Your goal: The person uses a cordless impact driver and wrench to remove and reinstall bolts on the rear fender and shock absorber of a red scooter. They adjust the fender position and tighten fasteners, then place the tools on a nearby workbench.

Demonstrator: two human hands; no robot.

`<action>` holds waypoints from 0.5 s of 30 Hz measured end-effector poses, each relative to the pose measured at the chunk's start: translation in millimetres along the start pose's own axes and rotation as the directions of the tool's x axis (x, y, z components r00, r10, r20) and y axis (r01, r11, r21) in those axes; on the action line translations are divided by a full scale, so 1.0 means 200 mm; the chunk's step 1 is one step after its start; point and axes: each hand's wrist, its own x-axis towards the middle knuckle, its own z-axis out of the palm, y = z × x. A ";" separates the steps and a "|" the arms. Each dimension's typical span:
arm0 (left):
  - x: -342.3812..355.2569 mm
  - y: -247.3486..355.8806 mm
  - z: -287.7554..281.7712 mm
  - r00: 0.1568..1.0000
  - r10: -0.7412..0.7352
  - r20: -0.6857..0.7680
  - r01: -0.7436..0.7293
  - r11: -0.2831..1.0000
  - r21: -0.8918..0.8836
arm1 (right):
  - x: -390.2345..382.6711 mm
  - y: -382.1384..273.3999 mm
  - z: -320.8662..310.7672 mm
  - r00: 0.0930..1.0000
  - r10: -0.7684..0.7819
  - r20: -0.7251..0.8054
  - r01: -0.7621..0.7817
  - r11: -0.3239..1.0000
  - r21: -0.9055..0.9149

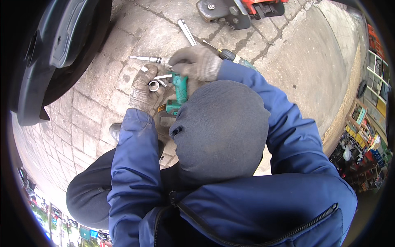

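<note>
My gloved left hand [144, 87] is closed around small metal pieces. A ring-ended socket [154, 85] and a thin bright rod [164, 76] stick out of its grip. Across from it, my gloved right hand [195, 61] is curled over the head of a green cordless driver [180, 87], whose nose it hides. A silver shaft [146, 59] points left from beside the right fingertips. The driver's handle hangs down toward its battery base [170, 107], partly behind a dark grey cloth-covered rounded shape [220, 131].
Two long metal bars [187, 32] lie on the paving beyond my hands. A black-and-yellow-ended tool [227, 54] lies past my right wrist. A black and red metal assembly [242, 10] stands at the top, a large dark moulded part [61, 53] at left. Cluttered shelves [364, 140] line the right.
</note>
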 end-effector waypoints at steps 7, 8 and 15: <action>0.07 -0.14 -0.05 0.933 -0.098 -0.347 0.222 0.915 0.338 | -0.26 0.36 0.04 0.788 0.498 -0.362 -0.559 0.825 -0.081; 0.07 -0.16 -0.06 0.935 -0.113 -0.335 0.236 0.906 0.351 | -0.24 0.40 0.06 0.756 0.537 -0.373 -0.593 0.804 -0.044; 0.10 -0.20 -0.07 0.920 -0.195 -0.341 0.335 0.843 0.420 | -0.19 0.43 0.03 0.788 0.549 -0.279 -0.565 0.825 0.026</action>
